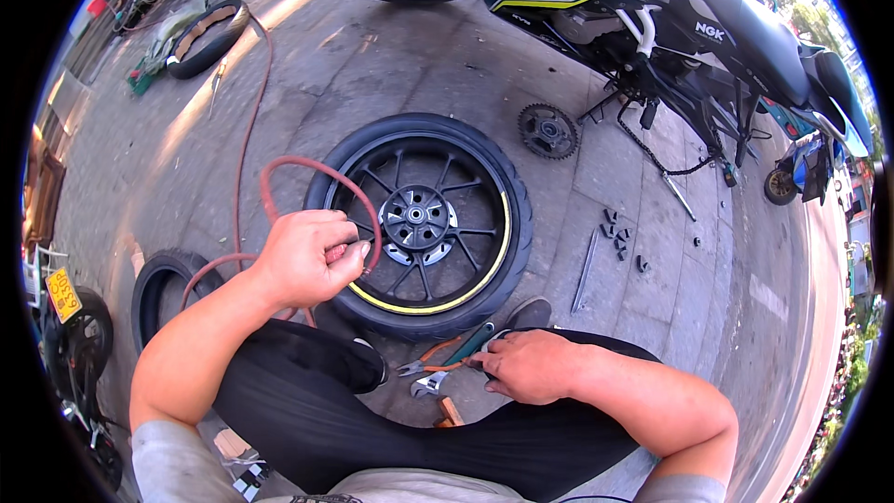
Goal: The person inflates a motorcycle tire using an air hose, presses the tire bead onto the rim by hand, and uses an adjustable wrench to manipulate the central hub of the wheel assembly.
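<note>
A flexible red rubber hose is clenched in the left hand, just above the left side of a black spoked wheel with its tyre fitted. The left forearm slants in from the near left, the fist back-up with the thumb toward the right; the right forearm enters from the near right, bent at the elbow, and the right hand points left, fingers curled down beside the tools; whether it grips one I cannot tell. There is one such wheel, one dark toothed sprocket to its far right and two loose black tyres, one near left and one far left. The hose has no single straight long axis: it arches from the fist toward the far side and bends back left, while another stretch runs to the far left. The wheel lies flat on the grey paving, its hub facing up and its axle line upright. By the right hand are one pair of orange-handled pliers and one silver adjustable wrench. A slim silver metal bar and several small black blocks lie farther right, and a blue-and-black motorcycle stands beyond.
</note>
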The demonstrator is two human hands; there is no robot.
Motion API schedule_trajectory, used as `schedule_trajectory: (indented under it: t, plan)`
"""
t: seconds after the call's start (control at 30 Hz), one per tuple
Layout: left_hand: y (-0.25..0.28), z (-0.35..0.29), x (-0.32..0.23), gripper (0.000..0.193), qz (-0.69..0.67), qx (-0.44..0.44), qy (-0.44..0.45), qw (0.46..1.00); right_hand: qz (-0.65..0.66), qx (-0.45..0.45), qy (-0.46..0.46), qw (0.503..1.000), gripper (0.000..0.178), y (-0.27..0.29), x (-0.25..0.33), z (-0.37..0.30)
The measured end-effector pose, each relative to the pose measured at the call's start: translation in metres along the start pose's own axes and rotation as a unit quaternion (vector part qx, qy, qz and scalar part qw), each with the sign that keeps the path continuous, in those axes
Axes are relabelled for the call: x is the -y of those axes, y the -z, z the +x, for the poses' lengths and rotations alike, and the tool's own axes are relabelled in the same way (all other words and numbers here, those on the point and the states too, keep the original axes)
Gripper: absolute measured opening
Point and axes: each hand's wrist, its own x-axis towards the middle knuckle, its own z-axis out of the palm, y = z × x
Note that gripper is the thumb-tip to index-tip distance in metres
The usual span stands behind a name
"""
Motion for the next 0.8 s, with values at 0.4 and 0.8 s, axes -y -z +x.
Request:
schedule_trajectory:
  t: [0.4,0.8]
  plan:
    - [0.001,0.002,-0.005,0.018,-0.009,0.002,0.013,1.000,0.003,-0.005,0.000,1.000,0.059,-0.002,-0.001,0.000]
    - [0.002,0.002,-0.005,0.023,0.007,-0.009,0.014,1.000,-0.001,0.010,-0.005,1.000,0.061,0.004,0.002,0.001]
